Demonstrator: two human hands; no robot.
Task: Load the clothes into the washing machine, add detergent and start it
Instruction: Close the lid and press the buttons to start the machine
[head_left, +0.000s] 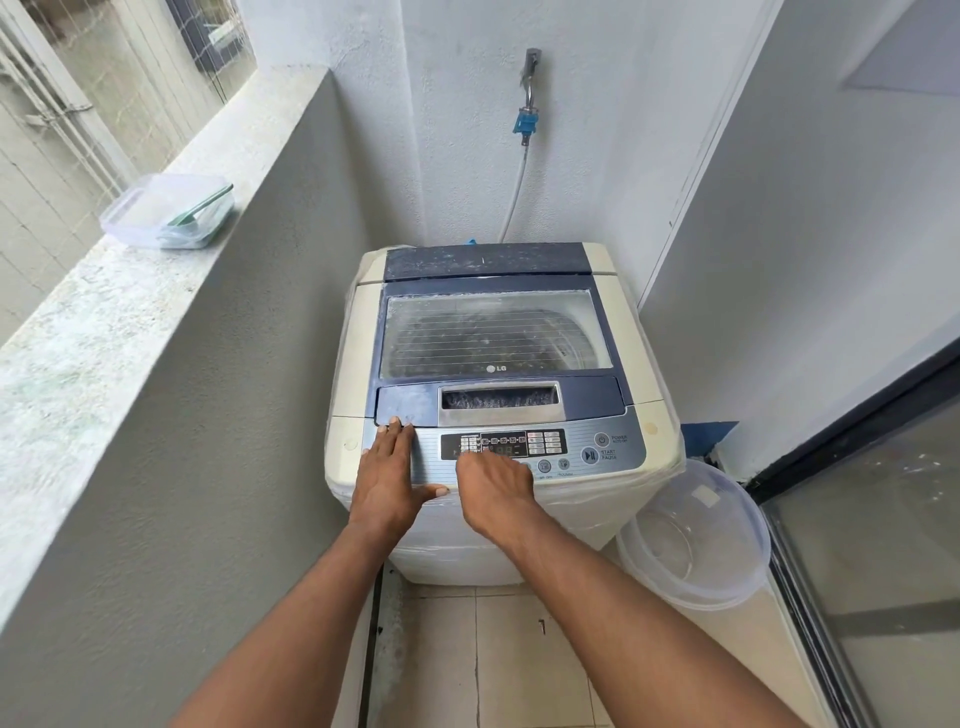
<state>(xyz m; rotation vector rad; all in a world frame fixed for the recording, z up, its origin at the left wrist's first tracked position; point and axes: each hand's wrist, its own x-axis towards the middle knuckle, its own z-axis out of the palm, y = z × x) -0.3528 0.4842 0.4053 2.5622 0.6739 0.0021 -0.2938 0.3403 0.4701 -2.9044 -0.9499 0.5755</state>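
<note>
A cream top-loading washing machine (358, 364) with a blue lid stands in the corner. Its glass lid (493, 332) is down, and dark contents show dimly through it. The control panel (587, 452) has a lit display. My left hand (389, 478) lies flat on the panel's left end, fingers spread, fingertips at the lid's front edge. My right hand (493, 488) hovers over the panel's middle with its fingers curled down onto the buttons below the display. Neither hand holds anything. No loose clothes are visible.
A clear plastic box (166, 213) with a green scoop sits on the stone ledge at left. A clear plastic tub (696, 535) stands on the floor right of the machine. A hose (514, 202) runs from the wall tap. A glass door is at right.
</note>
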